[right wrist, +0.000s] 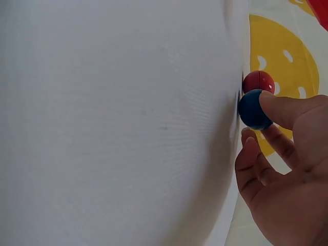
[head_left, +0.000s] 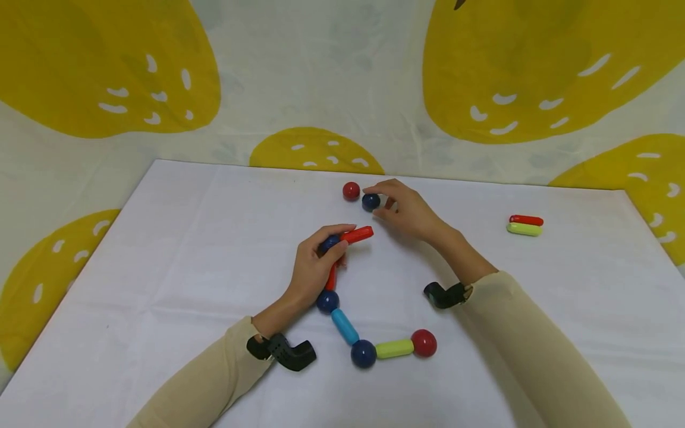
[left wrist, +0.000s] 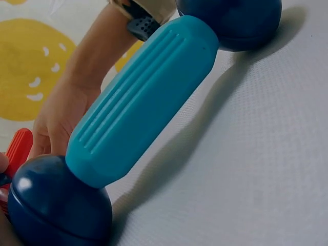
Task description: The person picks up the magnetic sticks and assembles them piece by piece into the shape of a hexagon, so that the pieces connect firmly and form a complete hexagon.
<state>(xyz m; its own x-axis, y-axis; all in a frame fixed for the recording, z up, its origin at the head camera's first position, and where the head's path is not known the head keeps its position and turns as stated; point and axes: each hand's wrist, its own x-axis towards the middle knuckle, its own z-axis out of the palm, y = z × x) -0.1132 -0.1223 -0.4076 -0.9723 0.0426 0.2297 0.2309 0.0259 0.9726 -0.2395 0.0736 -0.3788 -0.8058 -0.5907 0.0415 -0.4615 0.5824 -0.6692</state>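
My left hand [head_left: 313, 264] grips a chain of magnetic rods and balls at a dark blue ball [head_left: 330, 243], which its fingers partly cover. From that ball a red rod [head_left: 357, 235] sticks out to the right. Down the chain follow another red rod [head_left: 331, 278], a blue ball [head_left: 327, 301], a light blue rod [left wrist: 141, 102], a blue ball [head_left: 363, 353], a green rod [head_left: 394, 349] and a red ball [head_left: 424, 343]. At the table's back, my right hand [head_left: 409, 211] pinches a loose dark blue ball [right wrist: 253, 109] between thumb and fingers. Beside it lies a loose red ball [head_left: 351, 191].
To the right on the white table [head_left: 578, 309], a red rod [head_left: 527, 220] and a green rod [head_left: 524, 229] lie side by side. Behind the table's back edge hangs a cloth with yellow shapes [head_left: 316, 148]. Each wrist wears a black camera mount [head_left: 291, 353].
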